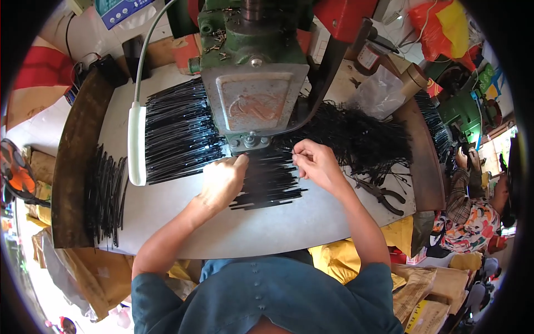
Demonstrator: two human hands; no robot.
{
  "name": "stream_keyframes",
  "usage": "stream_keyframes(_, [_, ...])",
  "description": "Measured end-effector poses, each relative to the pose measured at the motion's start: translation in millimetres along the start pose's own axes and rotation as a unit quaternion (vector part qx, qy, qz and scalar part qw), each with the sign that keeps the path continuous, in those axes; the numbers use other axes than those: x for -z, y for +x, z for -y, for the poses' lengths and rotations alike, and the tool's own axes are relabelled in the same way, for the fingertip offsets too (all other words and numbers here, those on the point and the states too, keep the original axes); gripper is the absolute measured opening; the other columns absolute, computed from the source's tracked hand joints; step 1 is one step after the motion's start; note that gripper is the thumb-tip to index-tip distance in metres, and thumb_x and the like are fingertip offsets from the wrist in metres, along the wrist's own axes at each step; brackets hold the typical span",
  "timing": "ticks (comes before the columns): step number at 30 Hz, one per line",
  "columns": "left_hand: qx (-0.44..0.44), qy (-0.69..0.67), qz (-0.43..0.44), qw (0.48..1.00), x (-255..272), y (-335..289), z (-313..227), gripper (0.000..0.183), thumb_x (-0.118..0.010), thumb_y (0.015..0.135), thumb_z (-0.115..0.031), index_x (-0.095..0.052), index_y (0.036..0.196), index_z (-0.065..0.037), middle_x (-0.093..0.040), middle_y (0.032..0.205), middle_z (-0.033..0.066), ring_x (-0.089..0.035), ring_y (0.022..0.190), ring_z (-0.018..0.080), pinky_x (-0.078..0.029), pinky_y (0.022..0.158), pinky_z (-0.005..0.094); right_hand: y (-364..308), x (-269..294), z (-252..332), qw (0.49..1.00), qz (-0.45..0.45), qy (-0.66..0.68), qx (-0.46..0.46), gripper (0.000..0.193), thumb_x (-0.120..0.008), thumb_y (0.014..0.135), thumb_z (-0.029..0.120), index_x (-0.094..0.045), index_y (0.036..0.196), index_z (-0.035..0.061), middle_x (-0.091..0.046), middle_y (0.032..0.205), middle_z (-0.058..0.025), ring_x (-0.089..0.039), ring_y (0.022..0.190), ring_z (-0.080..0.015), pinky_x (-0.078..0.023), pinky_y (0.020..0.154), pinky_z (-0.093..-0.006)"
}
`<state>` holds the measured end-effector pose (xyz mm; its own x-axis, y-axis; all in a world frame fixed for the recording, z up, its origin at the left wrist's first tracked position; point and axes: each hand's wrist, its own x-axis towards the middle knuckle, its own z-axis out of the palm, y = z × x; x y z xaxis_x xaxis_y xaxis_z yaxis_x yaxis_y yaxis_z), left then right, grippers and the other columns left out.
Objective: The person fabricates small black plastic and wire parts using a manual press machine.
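Observation:
Under the head of a green bench press, my left hand is closed, its fingertips bent in beside the press's lower die. Its back hides whatever it may hold. To the right, my right hand is pinched, thumb against forefinger, and anything between them is too small to name. Below the die and between both hands lies a stack of thin black rods. A larger row of black rods lies left of the press. A tangled heap of black rods spreads on the right, behind my right hand.
Dark-handled pliers rest on the pale tabletop at right. A white lamp hangs at left on a flexible neck. More rods lie by the raised left edge. Another person sits at far right.

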<state>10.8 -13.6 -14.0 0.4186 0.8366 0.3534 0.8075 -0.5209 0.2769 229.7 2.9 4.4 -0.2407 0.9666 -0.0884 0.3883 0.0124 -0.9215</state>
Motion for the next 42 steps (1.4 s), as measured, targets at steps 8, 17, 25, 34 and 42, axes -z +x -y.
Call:
stream_keyframes(8, [0.275,-0.546,0.007,0.791,23,-3,-2,0.008,-0.05,0.081,-0.007,-0.052,0.086,-0.001,-0.055,0.065,0.0062,-0.054,0.05,0.009,-0.043,0.041,0.0196,20,-30,16,0.982,0.074,0.168,-0.051,0.016,-0.053,0.08,0.013,-0.054,0.085,-0.0023,-0.053,0.063,-0.0047,-0.047,0.045,-0.0044,-0.036,0.037,-0.0156])
stream_keyframes(17, [0.212,-0.35,-0.076,0.909,6,11,11,0.023,-0.05,0.075,0.005,-0.049,0.098,0.002,-0.058,0.071,0.0059,-0.045,0.051,0.0061,-0.037,0.045,0.0186,27,-41,14,0.98,0.064,0.187,-0.031,0.015,-0.056,0.078,0.012,-0.056,0.081,-0.0025,-0.049,0.059,-0.0013,-0.041,0.045,-0.0031,-0.031,0.038,-0.0159])
stream_keyframes(25, [0.185,-0.291,-0.054,0.937,9,17,12,0.017,-0.056,0.072,0.001,-0.057,0.088,0.004,-0.059,0.067,0.0087,-0.051,0.059,0.0081,-0.042,0.054,0.0217,27,-42,20,0.963,0.051,0.256,-0.065,0.013,-0.057,0.077,0.01,-0.056,0.081,-0.0024,-0.048,0.06,0.0018,-0.037,0.046,-0.0009,-0.027,0.037,-0.0143])
stream_keyframes(34, [0.185,-0.294,-0.046,0.937,9,18,12,0.017,-0.056,0.071,0.001,-0.058,0.088,0.004,-0.06,0.07,0.011,-0.054,0.063,0.0099,-0.043,0.058,0.0228,27,-42,26,0.964,0.049,0.254,-0.058,0.008,-0.057,0.075,0.007,-0.056,0.073,-0.0008,-0.046,0.057,0.0044,-0.037,0.048,-0.0013,-0.03,0.042,-0.0156])
stream_keyframes(42, [0.121,-0.206,-0.062,0.969,8,19,14,0.016,-0.056,0.071,0.0,-0.057,0.086,0.004,-0.058,0.066,0.0135,-0.054,0.057,0.0134,-0.043,0.055,0.0248,30,-46,23,0.966,0.05,0.247,-0.05,0.008,-0.056,0.075,0.006,-0.056,0.071,0.0,-0.045,0.056,0.0045,-0.037,0.047,-0.0014,-0.029,0.041,-0.0158])
